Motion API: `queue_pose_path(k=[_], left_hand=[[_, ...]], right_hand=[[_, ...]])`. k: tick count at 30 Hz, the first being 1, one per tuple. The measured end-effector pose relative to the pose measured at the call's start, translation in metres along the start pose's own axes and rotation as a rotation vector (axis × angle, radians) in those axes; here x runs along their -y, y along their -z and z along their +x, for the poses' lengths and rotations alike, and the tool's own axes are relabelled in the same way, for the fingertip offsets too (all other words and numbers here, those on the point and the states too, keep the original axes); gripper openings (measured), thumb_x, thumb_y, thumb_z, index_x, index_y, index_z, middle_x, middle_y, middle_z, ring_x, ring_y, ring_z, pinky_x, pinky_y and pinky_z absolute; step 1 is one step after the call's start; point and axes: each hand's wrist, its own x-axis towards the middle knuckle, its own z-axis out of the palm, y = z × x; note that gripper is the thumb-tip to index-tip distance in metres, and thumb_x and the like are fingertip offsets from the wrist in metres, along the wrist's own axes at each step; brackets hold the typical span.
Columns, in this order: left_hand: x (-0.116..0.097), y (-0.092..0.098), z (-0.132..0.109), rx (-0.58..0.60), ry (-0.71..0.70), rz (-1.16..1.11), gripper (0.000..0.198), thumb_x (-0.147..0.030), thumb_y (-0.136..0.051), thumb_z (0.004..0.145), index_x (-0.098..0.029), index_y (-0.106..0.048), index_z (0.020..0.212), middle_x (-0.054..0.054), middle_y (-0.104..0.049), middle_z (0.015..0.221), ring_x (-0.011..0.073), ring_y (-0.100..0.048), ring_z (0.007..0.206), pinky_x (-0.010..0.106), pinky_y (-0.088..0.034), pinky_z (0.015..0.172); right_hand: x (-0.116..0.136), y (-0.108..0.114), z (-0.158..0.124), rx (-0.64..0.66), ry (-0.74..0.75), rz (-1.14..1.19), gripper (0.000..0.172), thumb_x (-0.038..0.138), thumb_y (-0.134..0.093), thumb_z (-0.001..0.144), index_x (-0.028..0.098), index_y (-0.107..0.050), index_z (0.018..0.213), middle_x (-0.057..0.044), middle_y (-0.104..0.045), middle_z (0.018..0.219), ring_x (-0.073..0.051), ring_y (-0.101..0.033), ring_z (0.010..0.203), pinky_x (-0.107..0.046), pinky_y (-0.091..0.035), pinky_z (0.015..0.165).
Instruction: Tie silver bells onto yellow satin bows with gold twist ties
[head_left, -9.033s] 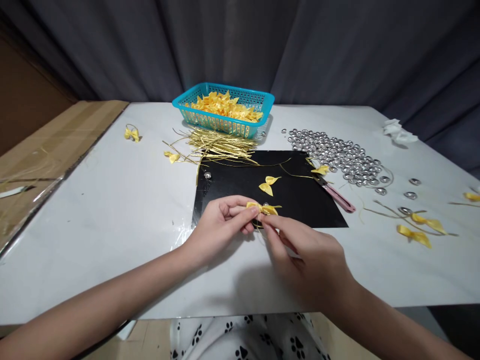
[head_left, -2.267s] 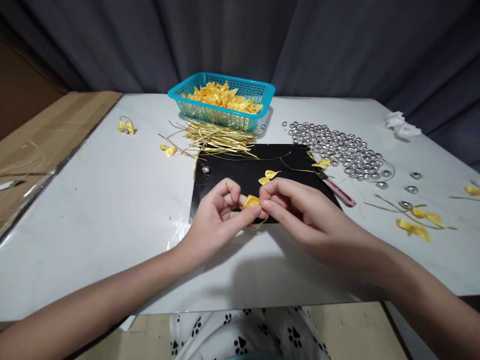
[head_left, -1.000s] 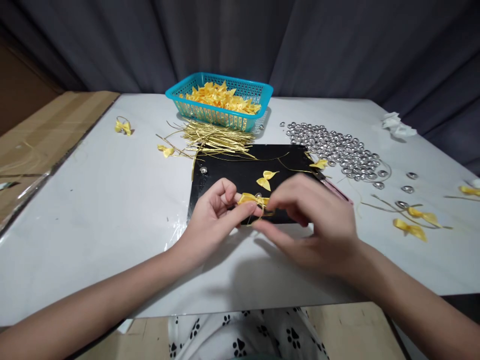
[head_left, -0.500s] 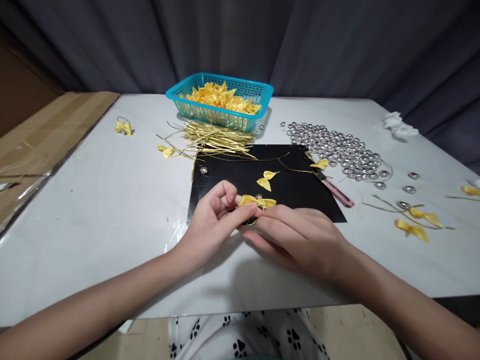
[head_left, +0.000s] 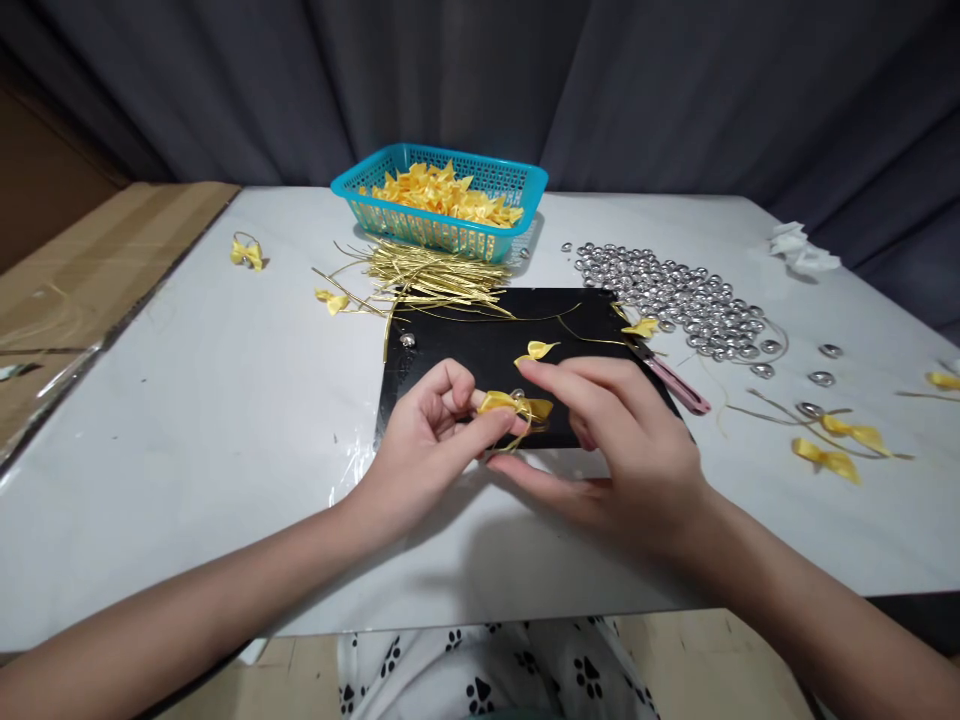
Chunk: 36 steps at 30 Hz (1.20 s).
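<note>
My left hand (head_left: 439, 430) pinches a yellow ribbon bow (head_left: 536, 410) between thumb and fingers, above the front edge of a black mat (head_left: 480, 365). A silver bead shows at the bow's middle, and a thin gold cord (head_left: 527, 432) curves round below it. To the right, my right hand (head_left: 607, 430) is open, thumb and fingers spread on either side of the bow; its thumb tip is close to the cord, and I cannot tell whether they touch. Just behind the fingers, another yellow bow (head_left: 538, 350) lies on the mat, partly hidden by my right forefinger.
A teal basket (head_left: 439, 235) of yellow bows stands at the back, with a bundle of gold cords (head_left: 439, 275) before it. Many silver beads (head_left: 675, 295) lie right of the mat, beside a pink-handled cutter (head_left: 675, 385). Loose bows (head_left: 825, 460) lie at the right; one beaded bow (head_left: 246, 253) sits far left.
My right hand has opened, its fingers lifting away from the bow and cord. My left hand keeps its pinch in the same place.
</note>
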Motion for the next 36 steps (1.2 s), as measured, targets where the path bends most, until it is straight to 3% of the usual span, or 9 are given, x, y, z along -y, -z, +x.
queue_pose_path(k=[3, 6, 10, 17, 20, 24, 29, 33, 36], left_hand=[[-0.001, -0.001, -0.001, -0.001, -0.002, 0.011, 0.031, -0.012, -0.063, 0.076, -0.021, -0.035, 0.066, -0.008, -0.054, 0.056, 0.0079, -0.062, 0.064, 0.015, -0.04, 0.052], [-0.001, -0.001, 0.0, 0.002, -0.025, 0.048, 0.034, -0.013, -0.064, 0.075, -0.021, -0.032, 0.065, -0.006, -0.061, 0.06, 0.0086, -0.061, 0.061, 0.017, -0.042, 0.054], [0.0, 0.0, 0.0, 0.003, -0.047, 0.101, 0.035, -0.016, -0.065, 0.075, -0.021, -0.032, 0.065, -0.004, -0.062, 0.062, 0.0097, -0.062, 0.065, 0.019, -0.043, 0.057], [0.003, 0.001, -0.003, 0.053, -0.08, 0.143, 0.032, -0.016, -0.062, 0.078, -0.021, -0.033, 0.067, -0.005, -0.057, 0.062, 0.0089, -0.06, 0.067, 0.018, -0.042, 0.057], [0.003, 0.001, -0.002, 0.048, -0.097, 0.168, 0.032, -0.016, -0.062, 0.078, -0.021, -0.033, 0.066, -0.005, -0.056, 0.062, 0.0096, -0.061, 0.067, 0.019, -0.041, 0.057], [0.001, 0.002, 0.001, 0.015, -0.092, 0.152, 0.033, -0.015, -0.063, 0.077, -0.021, -0.032, 0.066, -0.006, -0.056, 0.06, 0.0104, -0.062, 0.067, 0.019, -0.04, 0.056], [0.0, 0.002, 0.003, -0.002, -0.04, 0.09, 0.035, -0.013, -0.065, 0.074, -0.02, -0.033, 0.063, -0.009, -0.047, 0.051, 0.0042, -0.044, 0.048, 0.016, -0.034, 0.047], [0.001, 0.002, 0.002, 0.0, 0.023, 0.036, 0.035, -0.014, -0.066, 0.074, -0.02, -0.033, 0.064, -0.01, -0.043, 0.05, 0.0039, -0.038, 0.046, 0.015, -0.032, 0.046], [0.002, 0.002, 0.001, 0.015, 0.035, 0.004, 0.034, -0.015, -0.065, 0.074, -0.02, -0.033, 0.064, -0.01, -0.04, 0.05, 0.0042, -0.036, 0.046, 0.015, -0.031, 0.045]], right_hand=[[0.001, 0.002, 0.002, 0.056, -0.113, 0.129, 0.028, 0.028, -0.062, 0.08, 0.015, -0.056, 0.104, -0.01, -0.059, 0.093, -0.011, -0.053, 0.06, -0.024, -0.044, 0.046], [0.002, 0.002, 0.003, 0.016, -0.22, 0.281, 0.009, 0.014, -0.055, 0.081, 0.017, -0.059, 0.089, -0.006, -0.058, 0.085, -0.006, -0.044, 0.048, -0.022, -0.04, 0.042], [0.0, 0.0, 0.005, 0.056, -0.35, 0.41, 0.007, 0.011, -0.054, 0.081, 0.017, -0.058, 0.079, -0.002, -0.055, 0.079, -0.005, -0.044, 0.05, -0.019, -0.035, 0.04], [0.002, 0.002, 0.01, 0.139, -0.435, 0.482, 0.011, 0.011, -0.051, 0.083, 0.016, -0.053, 0.073, 0.0, -0.047, 0.071, -0.005, -0.041, 0.05, -0.018, -0.033, 0.04], [0.002, 0.002, 0.011, 0.119, -0.361, 0.405, 0.013, 0.01, -0.049, 0.083, 0.017, -0.051, 0.074, 0.001, -0.048, 0.069, -0.006, -0.039, 0.049, -0.019, -0.033, 0.042], [-0.001, 0.001, 0.007, 0.092, -0.156, 0.2, 0.012, 0.008, -0.047, 0.083, 0.019, -0.051, 0.08, -0.002, -0.053, 0.074, -0.01, -0.051, 0.061, -0.021, -0.038, 0.046], [0.0, 0.0, 0.0, 0.116, 0.044, -0.009, 0.009, 0.014, -0.046, 0.086, 0.016, -0.055, 0.085, -0.004, -0.06, 0.074, -0.01, -0.055, 0.058, -0.022, -0.041, 0.044], [0.003, -0.004, -0.001, 0.085, 0.185, -0.146, 0.023, 0.035, -0.054, 0.085, 0.016, -0.059, 0.074, -0.003, -0.062, 0.066, -0.01, -0.054, 0.052, -0.024, -0.038, 0.041], [0.005, -0.008, 0.0, 0.056, 0.22, -0.204, 0.027, 0.035, -0.057, 0.084, 0.018, -0.057, 0.063, 0.0, -0.06, 0.059, -0.008, -0.051, 0.047, -0.023, -0.036, 0.041]])
